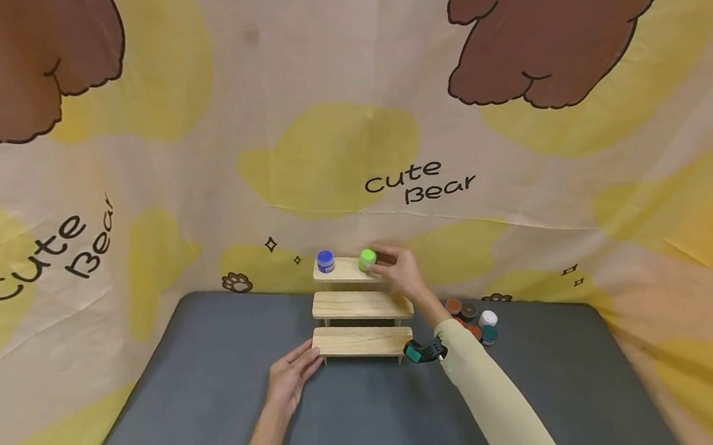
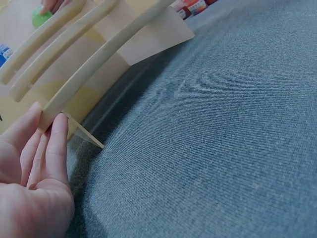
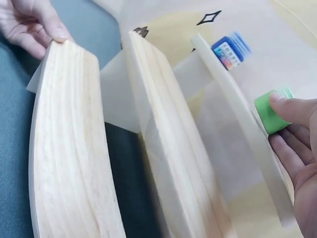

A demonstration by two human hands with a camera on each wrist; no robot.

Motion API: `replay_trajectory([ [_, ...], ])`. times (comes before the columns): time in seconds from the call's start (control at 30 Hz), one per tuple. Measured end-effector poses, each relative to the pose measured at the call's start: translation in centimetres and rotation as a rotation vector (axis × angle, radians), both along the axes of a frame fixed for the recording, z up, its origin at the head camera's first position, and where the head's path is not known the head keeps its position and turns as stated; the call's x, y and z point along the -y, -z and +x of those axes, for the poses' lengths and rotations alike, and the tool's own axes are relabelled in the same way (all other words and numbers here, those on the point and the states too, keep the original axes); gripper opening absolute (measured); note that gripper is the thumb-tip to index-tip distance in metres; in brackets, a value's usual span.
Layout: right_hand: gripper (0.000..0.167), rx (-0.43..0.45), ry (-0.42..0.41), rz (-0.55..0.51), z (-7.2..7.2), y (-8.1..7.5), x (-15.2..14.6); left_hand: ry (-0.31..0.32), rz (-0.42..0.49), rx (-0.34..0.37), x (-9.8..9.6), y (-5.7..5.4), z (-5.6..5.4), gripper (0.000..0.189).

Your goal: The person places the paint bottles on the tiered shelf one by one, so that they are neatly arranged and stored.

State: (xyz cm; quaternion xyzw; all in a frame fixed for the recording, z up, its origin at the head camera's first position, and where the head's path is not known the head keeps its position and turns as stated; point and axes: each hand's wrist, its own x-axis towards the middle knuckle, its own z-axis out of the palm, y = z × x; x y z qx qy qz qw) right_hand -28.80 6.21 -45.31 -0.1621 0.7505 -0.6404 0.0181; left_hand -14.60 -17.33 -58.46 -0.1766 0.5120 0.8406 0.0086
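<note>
A wooden stand with three steps (image 1: 362,341) stands near the back of the table. On the left of its top step sits a small blue paint jar (image 1: 325,262). My right hand (image 1: 400,272) pinches a green paint jar (image 3: 270,113) between thumb and fingers, right at the top step's surface, to the right of the blue jar. My left hand (image 1: 291,378) grips the left end of the lowest step, thumb (image 2: 30,119) on its top and fingers underneath, as the left wrist view shows.
To the right of the stand, several small jars stand grouped on the grey table cloth (image 1: 231,386), among them a white-topped jar (image 1: 488,318) and a teal jar (image 1: 489,336). A printed bear curtain (image 1: 320,78) hangs close behind the stand.
</note>
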Motion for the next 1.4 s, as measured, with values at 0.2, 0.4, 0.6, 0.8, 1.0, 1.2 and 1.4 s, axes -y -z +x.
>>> replay_trajectory([
  [0.2, 0.049, 0.010, 0.018, 0.012, 0.4, -0.1, 0.3, -0.001, 0.000, 0.006, -0.3, -0.1, 0.0, 0.046],
  [0.4, 0.051, 0.011, 0.015, 0.013, 0.5, -0.2, 0.0, -0.005, 0.013, 0.001, -0.4, -0.2, -0.1, 0.047],
  [0.6, 0.050, -0.015, 0.014, 0.022, 0.8, -0.8, -0.9, -0.006, 0.004, 0.011, -0.5, -0.2, -0.1, 0.047],
  [0.8, 0.046, -0.072, 0.056, 0.035, 1.6, -1.4, -2.8, -0.020, 0.015, 0.012, -0.6, -0.3, -0.1, 0.047],
  [1.0, 0.045, -0.100, 0.069, 0.025, 3.5, -3.2, -5.0, -0.012, -0.011, 0.027, -0.4, -0.3, -0.2, 0.049],
  [1.2, 0.045, -0.043, 0.117, -0.022, 5.0, -3.6, -7.5, -0.023, 0.009, 0.032, -0.3, -0.4, -0.2, 0.050],
  [1.4, 0.048, -0.059, 0.185, 0.007, 4.8, -0.5, -10.9, -0.016, 0.010, 0.030, -0.4, -0.4, -0.2, 0.049],
])
